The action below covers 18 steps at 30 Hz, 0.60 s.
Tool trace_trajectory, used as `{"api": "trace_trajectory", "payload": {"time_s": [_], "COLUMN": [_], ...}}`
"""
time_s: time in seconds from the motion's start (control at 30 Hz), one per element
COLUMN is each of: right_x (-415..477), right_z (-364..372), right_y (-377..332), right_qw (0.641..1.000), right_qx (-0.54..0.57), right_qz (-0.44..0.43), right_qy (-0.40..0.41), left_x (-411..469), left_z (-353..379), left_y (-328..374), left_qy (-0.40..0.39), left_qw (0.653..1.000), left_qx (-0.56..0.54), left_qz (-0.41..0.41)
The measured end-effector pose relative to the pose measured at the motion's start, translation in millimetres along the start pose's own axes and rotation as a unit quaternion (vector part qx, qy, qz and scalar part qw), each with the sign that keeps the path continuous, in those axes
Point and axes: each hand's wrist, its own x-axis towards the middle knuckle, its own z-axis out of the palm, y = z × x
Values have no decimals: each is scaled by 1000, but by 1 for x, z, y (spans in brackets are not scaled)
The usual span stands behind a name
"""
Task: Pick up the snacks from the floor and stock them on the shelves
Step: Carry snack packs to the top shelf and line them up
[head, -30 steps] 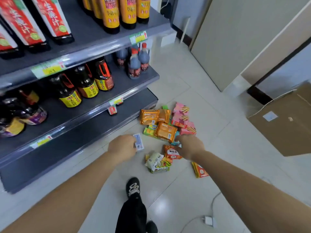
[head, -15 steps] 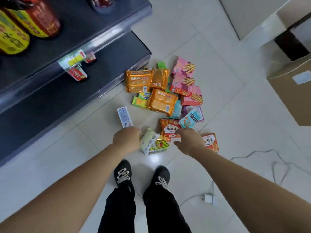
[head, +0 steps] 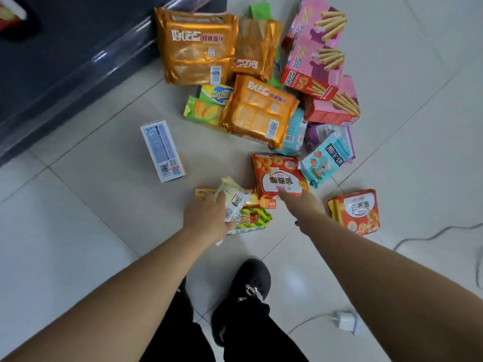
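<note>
The snacks lie in a loose heap on the pale tiled floor (head: 78, 244), just beside the dark bottom shelf (head: 65, 64). At the far side of the heap are three orange foil packs (head: 196, 45) printed with white lettering and barcodes. One leans against the shelf edge, and another overlaps a green box (head: 200, 111). To their right are stacked pink boxes (head: 313, 58) showing wafer sticks, one with a red end panel. A teal packet (head: 324, 160) with a cartoon animal rests against a purple packet (head: 320, 131). A white and blue box (head: 162, 150) lies apart from the heap, printed side up, nearer the shelf.

The person's left hand (head: 206, 218) grips a pale cream packet (head: 231, 195), whose crumpled top sticks out past the fingers. Beneath it sit a green and yellow striped packet (head: 252, 218) and a small yellow box (head: 203, 192).

The right hand (head: 300, 207) reaches to the near edge of a red-orange bag (head: 279, 176) printed with ring-shaped snacks. Its fingertips touch the wrapper, but it is unclear whether they pinch it. A second bag of the same kind (head: 359, 212) lies to the right, apart from the hand.

A black shoe (head: 248, 286) stands below the arms, and a white charger (head: 345, 320) with its cable lies on the tiles.
</note>
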Motion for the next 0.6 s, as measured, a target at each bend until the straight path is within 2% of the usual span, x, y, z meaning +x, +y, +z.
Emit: {"api": "trace_trajectory", "payload": {"time_s": [0.03,0.1,0.2,0.27,0.37,0.43,0.53,0.6], "right_x": [11,33,60,67,60,56,49,50], "right_z": [8,22,40,46,47,42,35,37], "right_y": [0,-2,-10,-17,-25,-28,-37,-41], "right_qw": [992,951,874,837,842,846,830,807], "right_qx": [104,256,415,479,477,471,494,520], "right_qz": [64,153,224,230,220,221,243,264], "right_qy": [-33,-82,-121,-130,-127,-116,-92,-96], "left_x": [9,25,43,51,54,50,41,38], "left_z": [8,23,37,39,27,10,-16,-29], "left_y": [-1,-2,-3,-4,-14,-22,-33,-40], "left_qy": [-2,-3,-4,3,14,17,0,-36], "left_qw": [1000,999,1000,1000,987,955,892,814], "left_qx": [15,38,23,-12,-159,-289,-444,-573], "left_qz": [-8,-16,-15,-5,-23,-58,-78,-88]}}
